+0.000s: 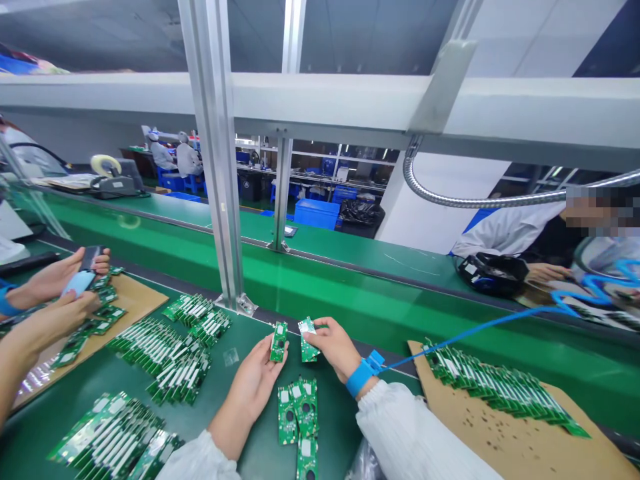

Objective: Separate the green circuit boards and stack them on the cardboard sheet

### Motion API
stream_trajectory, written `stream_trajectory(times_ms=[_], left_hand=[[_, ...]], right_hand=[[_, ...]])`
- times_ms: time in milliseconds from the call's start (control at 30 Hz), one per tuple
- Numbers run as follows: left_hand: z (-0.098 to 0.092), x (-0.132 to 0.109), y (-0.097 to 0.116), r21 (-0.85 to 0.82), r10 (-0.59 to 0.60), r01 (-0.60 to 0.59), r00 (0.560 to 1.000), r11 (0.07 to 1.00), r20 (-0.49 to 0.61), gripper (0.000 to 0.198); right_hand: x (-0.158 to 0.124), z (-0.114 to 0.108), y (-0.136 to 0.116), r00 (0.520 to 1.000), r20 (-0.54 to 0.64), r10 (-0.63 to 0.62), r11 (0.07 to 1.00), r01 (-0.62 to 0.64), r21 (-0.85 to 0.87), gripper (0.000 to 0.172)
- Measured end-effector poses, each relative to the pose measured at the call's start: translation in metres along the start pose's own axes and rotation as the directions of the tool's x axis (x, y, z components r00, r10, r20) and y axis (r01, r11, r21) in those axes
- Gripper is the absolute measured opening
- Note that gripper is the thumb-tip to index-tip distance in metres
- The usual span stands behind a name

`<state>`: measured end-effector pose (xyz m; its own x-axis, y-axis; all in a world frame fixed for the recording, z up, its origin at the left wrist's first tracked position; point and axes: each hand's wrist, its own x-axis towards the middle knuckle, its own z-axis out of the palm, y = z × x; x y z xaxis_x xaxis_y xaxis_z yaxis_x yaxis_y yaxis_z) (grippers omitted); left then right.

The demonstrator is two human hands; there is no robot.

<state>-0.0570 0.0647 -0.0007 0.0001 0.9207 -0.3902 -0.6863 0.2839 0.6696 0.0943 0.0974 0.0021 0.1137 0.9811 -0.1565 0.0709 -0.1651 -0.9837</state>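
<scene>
My left hand [256, 377] holds one small green circuit board [278, 341] upright between thumb and fingers. Just to its right, my right hand [334, 345] pinches a second green circuit board [307, 340]; the two boards are a little apart. A blue wrist strap [364, 375] with a blue coiled cord sits on my right wrist. Below my hands a few more boards [299, 412] lie flat on the green mat.
Rows of green boards [165, 357] lie left of my hands, and another row [493, 387] lies on brown cardboard [520, 440] at right. A co-worker's hands [60, 280] at far left hold a small device. An aluminium post [215, 173] and a green conveyor [350, 280] stand ahead.
</scene>
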Motion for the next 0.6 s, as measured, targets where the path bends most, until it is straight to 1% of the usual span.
stream_trajectory(times_ms=[133, 200, 333, 467, 600], left_hand=[[0.0033, -0.0005, 0.0012, -0.120, -0.053, 0.058, 0.998, 0.991, 0.043, 0.019], [0.0041, -0.0008, 0.0006, -0.149, -0.063, 0.069, 0.997, 0.986, 0.050, 0.019], [0.0041, -0.0013, -0.0018, -0.124, -0.061, 0.067, 0.997, 0.990, 0.051, 0.017], [0.0045, -0.0028, -0.0031, -0.091, -0.052, 0.053, 0.999, 0.994, 0.009, 0.020], [0.0080, -0.0063, -0.0024, -0.072, -0.053, 0.053, 0.999, 0.996, -0.003, 0.030]], right_hand=[[-0.0008, -0.0016, -0.0021, 1.000, 0.024, -0.011, 0.999, 0.010, 0.040, 0.029], [-0.0017, -0.0023, -0.0023, 1.000, 0.029, -0.010, 0.999, 0.009, 0.052, 0.031], [-0.0024, -0.0034, -0.0009, 0.999, 0.044, -0.003, 0.997, 0.000, 0.079, 0.035], [-0.0017, -0.0055, 0.0004, 0.998, 0.059, -0.001, 0.994, -0.005, 0.108, 0.038], [-0.0017, -0.0097, -0.0001, 0.998, 0.061, 0.004, 0.991, -0.012, 0.134, 0.040]])
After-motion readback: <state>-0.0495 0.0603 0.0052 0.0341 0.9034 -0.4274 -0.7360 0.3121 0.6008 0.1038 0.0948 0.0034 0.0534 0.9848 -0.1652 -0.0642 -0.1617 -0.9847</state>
